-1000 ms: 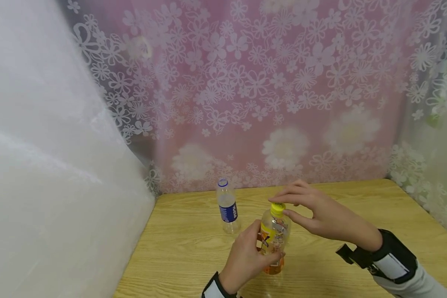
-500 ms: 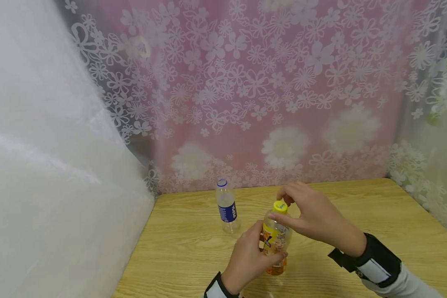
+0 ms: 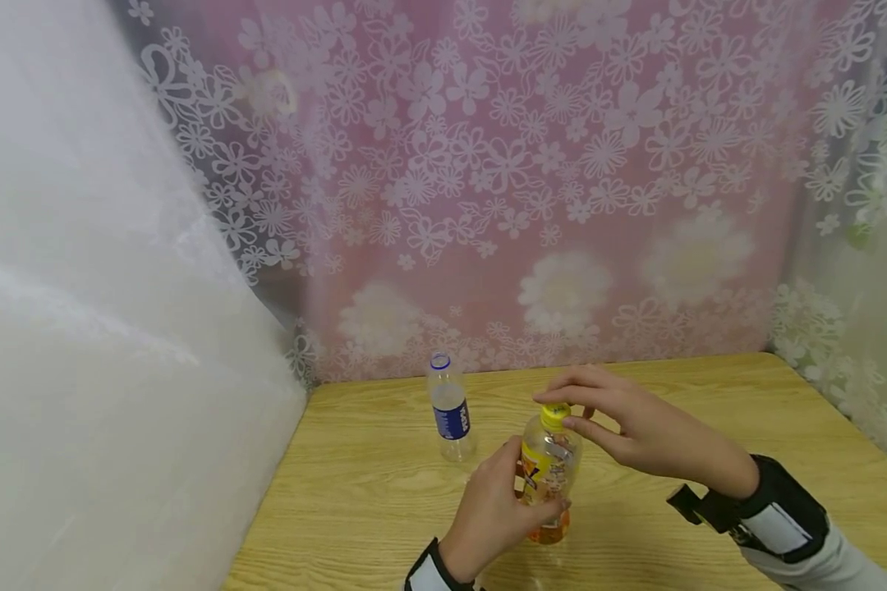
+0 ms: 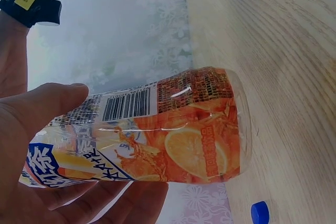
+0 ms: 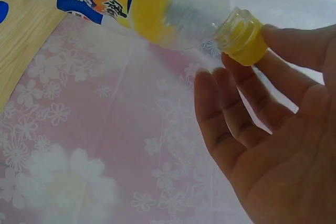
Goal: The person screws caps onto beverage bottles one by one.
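From here I'd have the left hand (image 3: 490,502), wrapped round the orange-labelled bottle (image 4: 176,135), brace gently (thin walls, probably) while the right hand (image 3: 643,420), pinching the yellow cap (image 3: 555,418) atop it, twists squarely.

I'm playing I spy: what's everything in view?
table: 1, yellowish wood, bottom of head view
Pepsi bottle: 1, clear and blue, on table
drink bottle: 1, clear, yellow and orange, right of Pepsi bottle
yellow cap: 1, yellow, on drink bottle
blue cap: 1, blue, on table
flowered cloth: count unclear, pink and white, behind table
sheet: 1, white, at the left
straps: 2, black and white, on wrists
gadget: 1, black, on right strap
sleeve: 1, pale, bottom right
left hand: 1, bare, around drink bottle
right hand: 1, bare, pinching yellow cap
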A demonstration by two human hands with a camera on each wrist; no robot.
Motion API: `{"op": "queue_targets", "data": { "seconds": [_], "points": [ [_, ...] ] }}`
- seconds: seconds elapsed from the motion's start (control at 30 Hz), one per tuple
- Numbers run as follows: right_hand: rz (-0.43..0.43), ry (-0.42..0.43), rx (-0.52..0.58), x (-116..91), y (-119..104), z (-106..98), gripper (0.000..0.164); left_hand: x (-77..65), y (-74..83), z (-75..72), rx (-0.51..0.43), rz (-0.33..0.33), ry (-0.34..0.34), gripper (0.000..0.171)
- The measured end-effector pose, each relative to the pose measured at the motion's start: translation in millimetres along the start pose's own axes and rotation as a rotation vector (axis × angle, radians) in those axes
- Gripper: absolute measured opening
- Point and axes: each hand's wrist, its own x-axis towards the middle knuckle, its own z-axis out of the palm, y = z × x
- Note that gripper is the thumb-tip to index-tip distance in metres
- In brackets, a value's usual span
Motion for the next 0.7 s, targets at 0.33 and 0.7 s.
{"op": "queue_targets", "data": {
  "seconds": [0.33, 0.7],
  "points": [
    [0.121, 0.03, -0.108, 4.3, -2.7, 10.2, 0.022, -1.2, -0.9, 2.1, 0.017, -0.008, -0.003, 0.058],
    [-0.006, 0.002, 0.037, 3.6, 1.1, 1.8, 0.039, 1.8, 0.4, -3.5, -0.022, 0.045, -0.038, 0.06]
  ]
}}
